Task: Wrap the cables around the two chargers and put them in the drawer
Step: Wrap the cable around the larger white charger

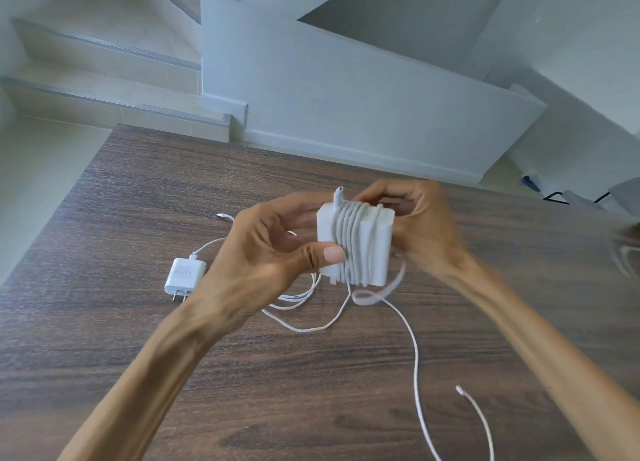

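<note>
Head view: the large charger [355,244] is held up over the tabletop [173,374], and I use it as the landmark. Left hand [263,252] is clamped on its left side, thumb pressed over the turns. Right hand [415,225], blurred, grips its right side; I cannot tell whether it also pinches the cable. Several turns of the braided cable [415,349] already sit around the block, with one connector standing up at its top edge. A good length is left: a loose loop hangs just below the charger and the tail trails down and to the right, ending in a free plug low on the tabletop.

My judgement: the first wrap is past halfway. The small charger [183,275] lies flat on the tabletop to the lower left of the large one, its own thin cable [294,301] loose beneath it, unwrapped. No drawer is in view.

Faint grey print marks the small charger's face, too small to read. No brand is legible anywhere.
</note>
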